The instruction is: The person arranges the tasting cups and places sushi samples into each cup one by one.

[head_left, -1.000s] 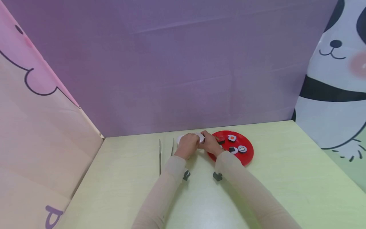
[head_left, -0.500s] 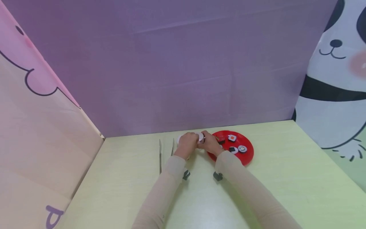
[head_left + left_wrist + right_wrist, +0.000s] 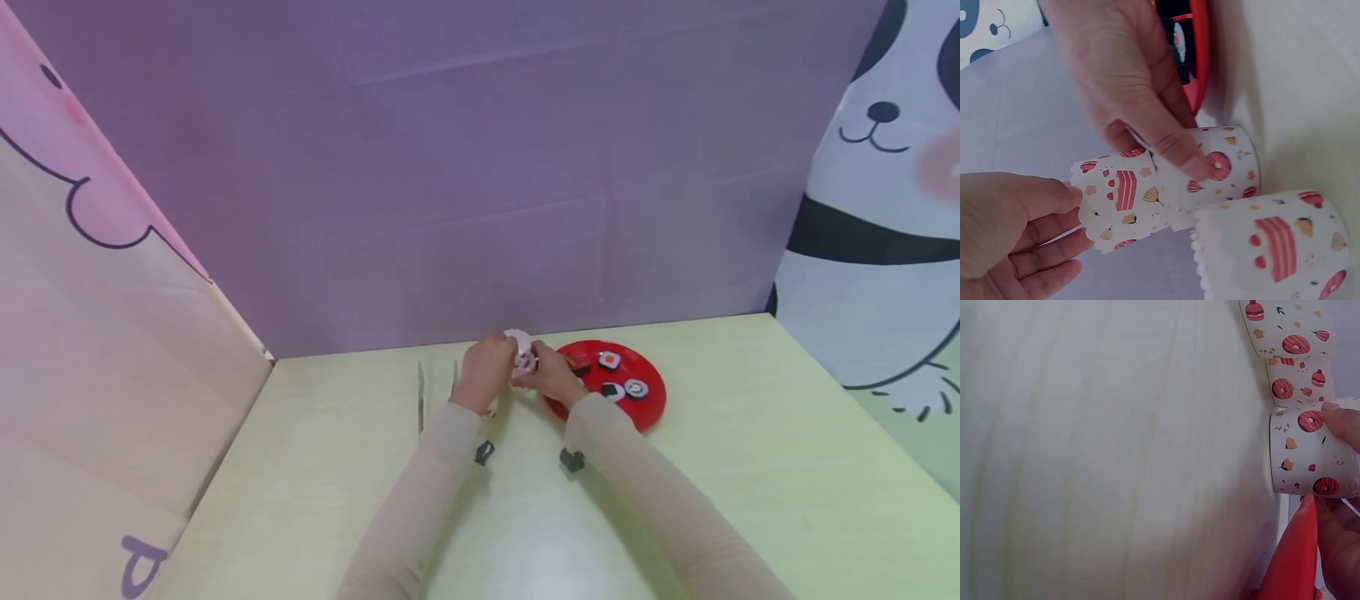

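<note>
In the head view my left hand (image 3: 486, 371) and right hand (image 3: 555, 372) meet at the back of the table over white paper baking cups printed with pink cakes and donuts. With thumb and fingers, my left hand pinches the scalloped rim of one cup (image 3: 1119, 197), which stands partly out of a second cup (image 3: 1235, 159). My right hand grips that second cup, thumb on one side, fingers on the other. Another cup (image 3: 1279, 250) stands close beside them. The right wrist view has the gripped cup (image 3: 1307, 450) upright, with further cups (image 3: 1288, 331) in line beyond it.
A red plate (image 3: 652, 408) with several toy sushi pieces sits just right of my right hand, its edge close under the wrist. Left of my left hand lie two thin metal utensils (image 3: 421, 400), one partly hidden. A purple backdrop (image 3: 480, 208) rises behind the table.
My left hand has moved up and slightly left, drawing the pinched baking cup partly out of the other one. The right hand has stayed in place.
</note>
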### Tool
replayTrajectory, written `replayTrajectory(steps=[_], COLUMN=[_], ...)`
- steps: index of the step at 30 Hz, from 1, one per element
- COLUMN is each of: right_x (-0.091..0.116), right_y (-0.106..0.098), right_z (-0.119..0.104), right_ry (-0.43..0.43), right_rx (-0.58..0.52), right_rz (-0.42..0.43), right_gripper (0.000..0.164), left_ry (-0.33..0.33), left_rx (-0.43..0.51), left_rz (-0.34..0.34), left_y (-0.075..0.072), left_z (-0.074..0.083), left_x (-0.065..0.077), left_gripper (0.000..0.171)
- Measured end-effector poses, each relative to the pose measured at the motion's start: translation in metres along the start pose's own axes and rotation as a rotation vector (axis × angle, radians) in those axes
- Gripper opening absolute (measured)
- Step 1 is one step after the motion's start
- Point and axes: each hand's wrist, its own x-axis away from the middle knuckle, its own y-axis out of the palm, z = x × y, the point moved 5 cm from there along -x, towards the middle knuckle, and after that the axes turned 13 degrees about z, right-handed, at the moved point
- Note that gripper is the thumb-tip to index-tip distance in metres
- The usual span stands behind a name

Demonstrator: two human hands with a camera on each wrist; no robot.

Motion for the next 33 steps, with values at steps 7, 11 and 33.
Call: replayTrajectory(steps=[7,11,33], right_x=[-0.002,-0.001,-0.004], right_y=[-0.001,-0.002,0.002], right_z=[0.0,0.0,0.003], right_ry=[-0.018,-0.041,-0.019], right_rx=[0.015,0.007,0.026], right_rz=[0.002,0.01,-0.009], right_gripper=[0.054,0.056,0.046], left_ry=[0.024,0.038,0.195], left_rx=[0.004,0.011,-0.013], left_rz=[0.033,0.06,0.108], left_y=[-0.013,-0.019,-0.044], left_z=[0.0,0.001,0.017], left_x=[0.004,0.007,0.045], left_gripper=[0.005,0.005,0.006])
